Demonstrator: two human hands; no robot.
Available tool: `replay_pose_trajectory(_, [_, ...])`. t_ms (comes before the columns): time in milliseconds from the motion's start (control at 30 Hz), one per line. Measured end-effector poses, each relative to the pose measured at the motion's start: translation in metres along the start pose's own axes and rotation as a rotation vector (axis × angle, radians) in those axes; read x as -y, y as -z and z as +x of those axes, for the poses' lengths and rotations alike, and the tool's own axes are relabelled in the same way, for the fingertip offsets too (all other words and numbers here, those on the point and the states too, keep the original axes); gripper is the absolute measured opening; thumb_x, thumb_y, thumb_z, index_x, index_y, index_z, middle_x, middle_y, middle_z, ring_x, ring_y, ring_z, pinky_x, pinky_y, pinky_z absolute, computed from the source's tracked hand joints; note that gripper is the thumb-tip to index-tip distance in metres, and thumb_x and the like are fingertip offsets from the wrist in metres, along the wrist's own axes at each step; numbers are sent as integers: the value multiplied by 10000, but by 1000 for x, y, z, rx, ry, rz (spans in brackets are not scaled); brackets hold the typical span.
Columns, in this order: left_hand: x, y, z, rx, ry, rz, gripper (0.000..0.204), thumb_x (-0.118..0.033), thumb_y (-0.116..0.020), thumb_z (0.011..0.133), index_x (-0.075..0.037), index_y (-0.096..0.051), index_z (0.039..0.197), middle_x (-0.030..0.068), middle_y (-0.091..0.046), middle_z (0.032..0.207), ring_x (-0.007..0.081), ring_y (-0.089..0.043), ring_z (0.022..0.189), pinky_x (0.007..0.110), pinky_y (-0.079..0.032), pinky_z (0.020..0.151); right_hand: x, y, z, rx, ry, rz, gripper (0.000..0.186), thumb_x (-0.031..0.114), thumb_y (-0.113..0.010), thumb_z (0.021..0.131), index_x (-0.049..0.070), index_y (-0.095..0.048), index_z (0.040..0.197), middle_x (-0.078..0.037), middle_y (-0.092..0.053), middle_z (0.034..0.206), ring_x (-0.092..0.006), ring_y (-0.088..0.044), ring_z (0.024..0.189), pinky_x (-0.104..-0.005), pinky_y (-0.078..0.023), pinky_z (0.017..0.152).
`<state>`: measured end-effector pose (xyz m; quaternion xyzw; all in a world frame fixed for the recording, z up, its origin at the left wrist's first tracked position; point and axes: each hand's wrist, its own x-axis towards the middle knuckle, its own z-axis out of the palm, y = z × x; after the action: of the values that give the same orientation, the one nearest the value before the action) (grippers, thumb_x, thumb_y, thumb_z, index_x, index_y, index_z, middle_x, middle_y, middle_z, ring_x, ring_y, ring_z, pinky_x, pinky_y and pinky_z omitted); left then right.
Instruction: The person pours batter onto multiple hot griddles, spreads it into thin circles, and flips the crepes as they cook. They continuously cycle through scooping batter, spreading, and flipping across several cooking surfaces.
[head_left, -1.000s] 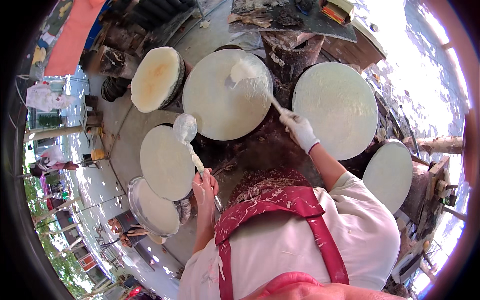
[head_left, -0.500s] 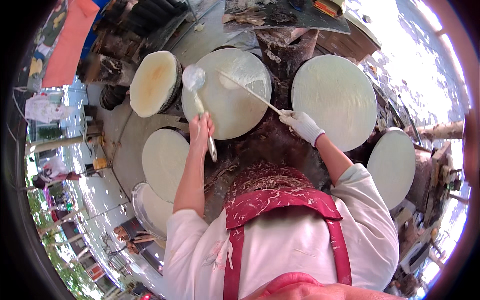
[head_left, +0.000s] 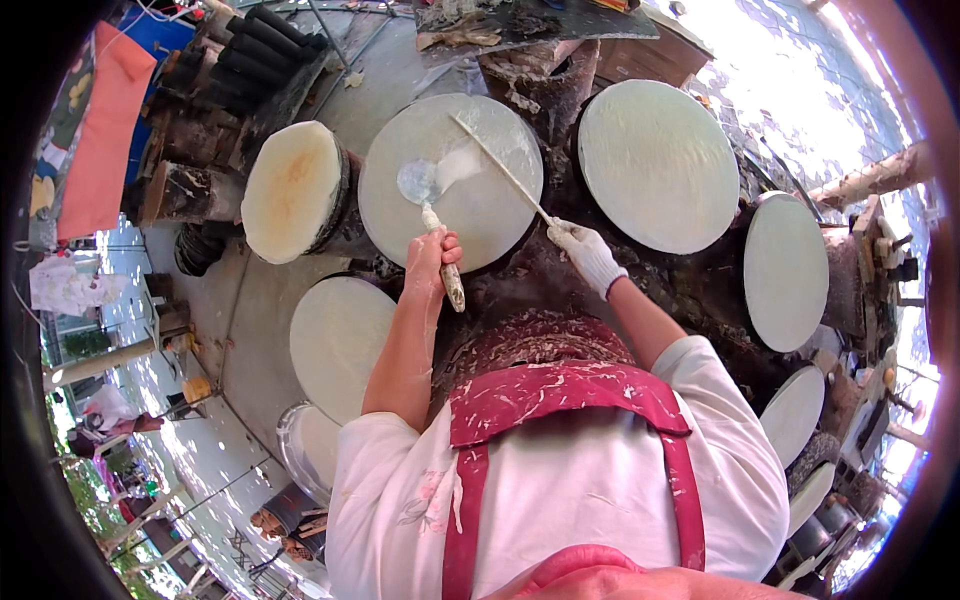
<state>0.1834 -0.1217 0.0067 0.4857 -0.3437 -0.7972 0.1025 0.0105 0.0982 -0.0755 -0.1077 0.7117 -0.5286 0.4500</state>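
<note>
Sunlit paving (head_left: 790,95) glares at the upper right of my head view, while shaded concrete floor (head_left: 250,335) runs down the left side, and round griddles stand in an arc before the wearer. I have the middle griddle (head_left: 400,145) straight ahead of both hands, its flat top filmed with pale batter and a whiter batter patch (head_left: 463,163) lying near its centre.

I see the bare left hand (head_left: 434,258) at that griddle's near edge, its fingers wrapped firmly around the batter-smeared handle of a ladle (head_left: 418,182). The round bowl is over the griddle just left of the white patch; from up here I can't make out whether it touches the surface. The handle's butt sticks out below the fist.

On the other side, I see the right hand (head_left: 588,258) in a white knitted glove, fingers closed about the near end of a slender stick (head_left: 503,168) that slants up and left across the same griddle.

To the left, I find a griddle carrying a lightly browned crepe (head_left: 290,192); to the right, a large griddle (head_left: 658,165) with a pale coating. Below, batter streaks the wearer's maroon apron (head_left: 570,405).
</note>
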Motion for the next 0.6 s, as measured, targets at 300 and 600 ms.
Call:
replay_pose_trajectory(300, [-2,30,10,153,122,-199,142,-145,-441,1018,-14,-470,969,-15,-443,715,76,-425,514,262,-348,471,-15,-25,-37,-35,-15,12,387,307,-673,946,79,-656,1258,76,-610,823,-11,-477,630,-201,-400,564])
replay_pose_trajectory(600, [-36,76,-38,416,-85,-416,127,-122,-402,1044,-21,-475,1024,-35,-437,720,37,-401,501,220,-324,491,9,-67,-58,17,-26,440,301,214,-610,980,21,-635,1210,2,-641,768,-66,-555,533,-238,-457,482])
